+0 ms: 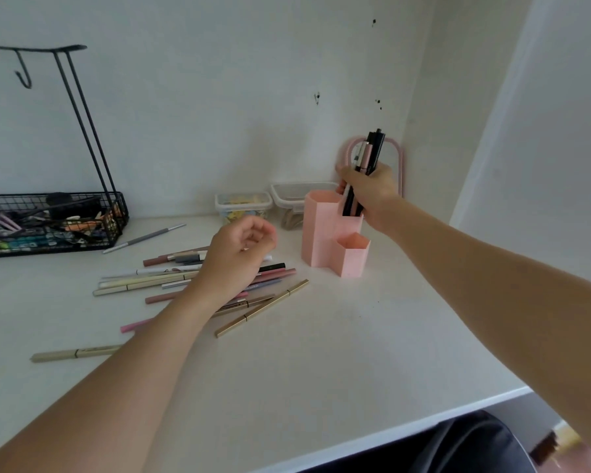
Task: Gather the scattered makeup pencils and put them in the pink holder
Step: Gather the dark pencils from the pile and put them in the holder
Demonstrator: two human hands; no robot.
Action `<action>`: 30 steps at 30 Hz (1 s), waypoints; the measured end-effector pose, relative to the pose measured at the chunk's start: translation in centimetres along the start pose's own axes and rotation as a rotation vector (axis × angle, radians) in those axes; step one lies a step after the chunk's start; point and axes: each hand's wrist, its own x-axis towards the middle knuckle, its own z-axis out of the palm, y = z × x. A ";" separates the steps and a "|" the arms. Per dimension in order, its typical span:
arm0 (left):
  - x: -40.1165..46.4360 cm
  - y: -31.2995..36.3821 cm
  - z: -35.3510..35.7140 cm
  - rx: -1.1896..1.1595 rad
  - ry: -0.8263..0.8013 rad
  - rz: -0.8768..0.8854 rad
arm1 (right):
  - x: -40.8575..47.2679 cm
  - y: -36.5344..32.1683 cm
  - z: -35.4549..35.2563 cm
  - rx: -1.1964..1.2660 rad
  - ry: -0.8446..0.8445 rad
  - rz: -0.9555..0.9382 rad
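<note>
Right hand (369,192) gripping a bundle of pencils (365,165) upright over the pink holder (321,233) right of centre, left hand (236,257) loosely curled, empty, above scattered pencils (171,281) on the white bench (321,353), centre-left

Right hand (369,191) fisted, arm outstretched, left hand (234,259) loosely curled

The pink holder (325,230) stands upright near the back of the desk, with tall hexagonal compartments and a shorter empty one in front. A bundle of black and pink pencils (365,165) stands upright with its lower ends in a tall compartment. The other makeup pencils (198,285), in gold, cream, pink and brown, lie scattered flat to its left.
</note>
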 end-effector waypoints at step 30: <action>0.0 -0.1 -0.3 0.023 0.024 -0.030 | -3.4 3.5 -4.9 -0.201 -0.424 0.147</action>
